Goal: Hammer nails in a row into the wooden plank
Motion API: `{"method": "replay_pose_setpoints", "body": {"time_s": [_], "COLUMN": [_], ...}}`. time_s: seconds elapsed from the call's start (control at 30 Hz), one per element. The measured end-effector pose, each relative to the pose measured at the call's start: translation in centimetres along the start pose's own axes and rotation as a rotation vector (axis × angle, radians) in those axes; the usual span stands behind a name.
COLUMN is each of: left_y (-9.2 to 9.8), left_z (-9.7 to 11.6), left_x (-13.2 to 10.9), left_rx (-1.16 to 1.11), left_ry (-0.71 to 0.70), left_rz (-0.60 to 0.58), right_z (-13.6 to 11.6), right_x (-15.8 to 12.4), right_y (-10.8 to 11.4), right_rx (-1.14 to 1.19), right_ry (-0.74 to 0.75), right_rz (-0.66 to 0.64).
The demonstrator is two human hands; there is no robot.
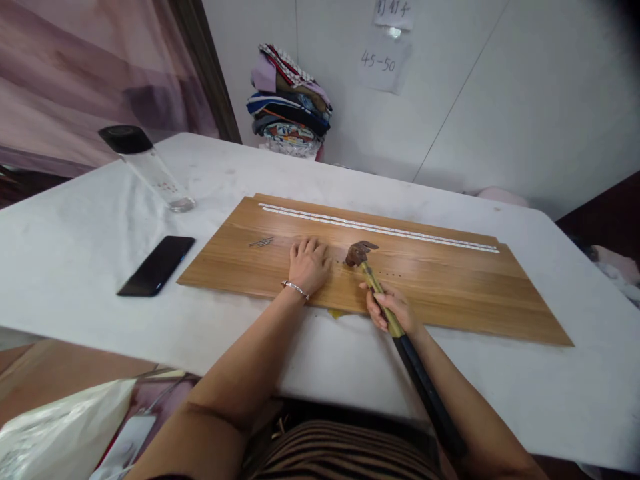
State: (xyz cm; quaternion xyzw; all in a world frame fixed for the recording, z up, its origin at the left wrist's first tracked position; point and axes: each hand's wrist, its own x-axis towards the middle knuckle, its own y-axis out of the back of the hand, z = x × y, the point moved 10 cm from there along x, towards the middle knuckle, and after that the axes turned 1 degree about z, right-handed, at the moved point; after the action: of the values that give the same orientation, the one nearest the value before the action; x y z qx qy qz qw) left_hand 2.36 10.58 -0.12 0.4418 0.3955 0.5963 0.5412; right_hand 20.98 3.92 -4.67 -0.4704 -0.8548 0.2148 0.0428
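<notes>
My right hand (393,308) is wrapped round the handle of a claw hammer (369,273), near its upper part. The rusty hammer head is over the middle of a wooden board (450,287); whether it touches the wood I cannot tell. My left hand (309,265) lies flat on the board, fingers stretched forward, with a bracelet at the wrist. Left of it rests a small pile of nails (261,242). A row of small dark dots (390,274) runs along the wood on both sides of the hammer head.
Two white measuring strips (380,229) run along the board's far side. On the white table (75,227) are a black phone (157,265) and a tilted-looking clear bottle (155,173) with a dark lid. Folded clothes (290,100) are stacked by the wall. A pale bag (65,420) lies lower left.
</notes>
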Motion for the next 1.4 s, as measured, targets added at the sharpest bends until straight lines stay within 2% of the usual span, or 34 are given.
{"method": "replay_pose_setpoints", "body": {"time_s": [0.53, 0.8, 1.0, 1.23, 1.4], "left_y": [0.0, -0.1, 0.0, -0.1, 0.1], "left_z": [0.0, -0.3, -0.2, -0.4, -0.4], "left_x": [0.0, 0.1, 0.0, 0.1, 0.0], "left_rx": [0.0, 0.002, -0.001, 0.005, 0.003], "left_ry": [-0.006, 0.009, -0.009, -0.004, 0.0], "left_rz": [0.005, -0.003, 0.016, 0.014, 0.019], "right_z": [0.2, -0.8, -0.1, -0.6, 0.1], "right_x": [-0.1, -0.5, -0.2, -0.4, -0.2], "right_y": [0.1, -0.4, 0.0, -0.3, -0.2], "right_rx": [-0.03, -0.014, -0.045, -0.029, -0.033], "right_ry": [-0.013, 0.03, -0.014, 0.015, -0.035], "right_rz": [0.019, 0.028, 0.043, 0.032, 0.045]}}
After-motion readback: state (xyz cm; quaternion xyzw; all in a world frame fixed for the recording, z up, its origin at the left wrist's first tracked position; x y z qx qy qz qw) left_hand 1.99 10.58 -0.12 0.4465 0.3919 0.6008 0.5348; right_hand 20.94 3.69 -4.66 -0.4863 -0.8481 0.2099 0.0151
